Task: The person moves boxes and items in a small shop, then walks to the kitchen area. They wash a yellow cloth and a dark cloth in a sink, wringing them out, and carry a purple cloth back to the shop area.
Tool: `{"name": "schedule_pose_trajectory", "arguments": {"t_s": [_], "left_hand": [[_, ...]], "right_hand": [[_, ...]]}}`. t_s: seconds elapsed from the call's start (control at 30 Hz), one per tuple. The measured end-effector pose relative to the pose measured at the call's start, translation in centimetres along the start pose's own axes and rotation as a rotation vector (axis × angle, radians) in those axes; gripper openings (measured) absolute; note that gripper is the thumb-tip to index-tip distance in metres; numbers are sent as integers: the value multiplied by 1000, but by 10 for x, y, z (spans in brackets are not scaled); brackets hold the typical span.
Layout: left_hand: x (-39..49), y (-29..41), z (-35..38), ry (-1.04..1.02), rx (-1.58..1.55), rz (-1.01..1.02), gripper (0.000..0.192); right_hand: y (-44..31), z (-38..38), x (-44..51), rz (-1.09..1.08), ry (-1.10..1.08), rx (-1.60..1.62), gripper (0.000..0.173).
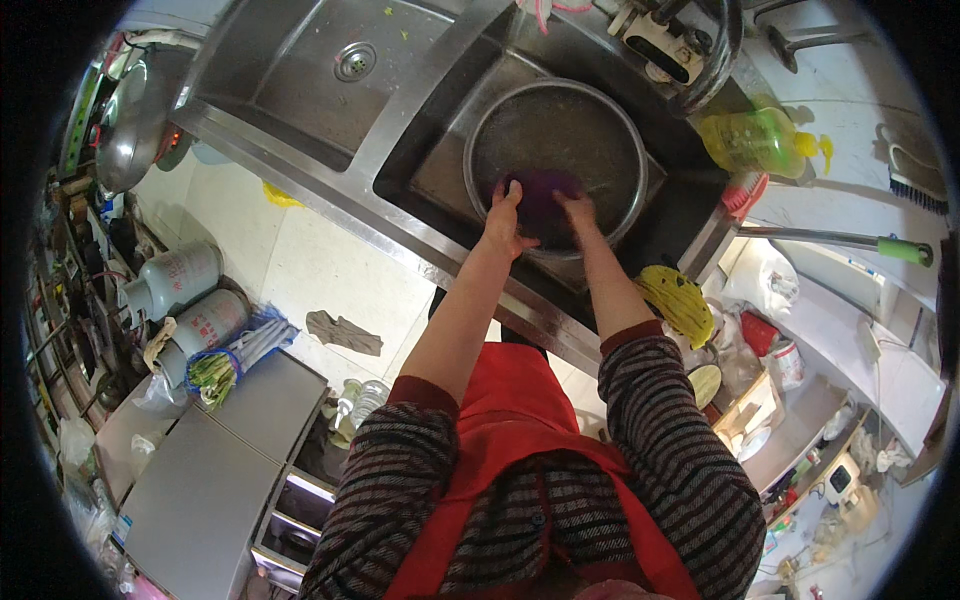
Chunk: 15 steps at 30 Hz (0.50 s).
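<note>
A round metal basin [637,135] sits in the right bowl of a stainless steel double sink [397,112]. In the near part of the basin lies a dark purple item [546,196], perhaps a cloth; its outline is blurred. My left hand [510,221] is at the left side of this item, thumb raised and fingers partly hidden. At its right side is my right hand [576,208], blurred, with the fingertips against or near it. Whether either hand grips the item cannot be told.
A faucet [724,60] arches over the sink's far right corner. Beside it stand a yellow-green pump bottle [754,141] and a red-and-white brush [744,193]. A yellow cloth [675,304] hangs at the right edge. A brown cloth [345,334] lies on the floor near gas cylinders [180,277].
</note>
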<state>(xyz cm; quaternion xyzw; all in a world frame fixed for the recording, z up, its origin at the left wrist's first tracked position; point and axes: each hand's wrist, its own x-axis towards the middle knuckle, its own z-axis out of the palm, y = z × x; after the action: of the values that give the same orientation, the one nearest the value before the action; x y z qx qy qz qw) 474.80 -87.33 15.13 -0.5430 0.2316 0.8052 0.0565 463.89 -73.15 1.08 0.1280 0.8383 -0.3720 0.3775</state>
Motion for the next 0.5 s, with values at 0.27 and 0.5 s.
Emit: {"name": "schedule_pose_trajectory", "arguments": {"t_s": [0.27,0.5], "left_hand": [[65,-7,-24,-277,-216,-42,53],[24,-21,6,-362,-288,154,43]], "right_hand": [[-65,15,-186,-613,-45,296,30],[-78,21,-88,-639,535,-70,41]]}}
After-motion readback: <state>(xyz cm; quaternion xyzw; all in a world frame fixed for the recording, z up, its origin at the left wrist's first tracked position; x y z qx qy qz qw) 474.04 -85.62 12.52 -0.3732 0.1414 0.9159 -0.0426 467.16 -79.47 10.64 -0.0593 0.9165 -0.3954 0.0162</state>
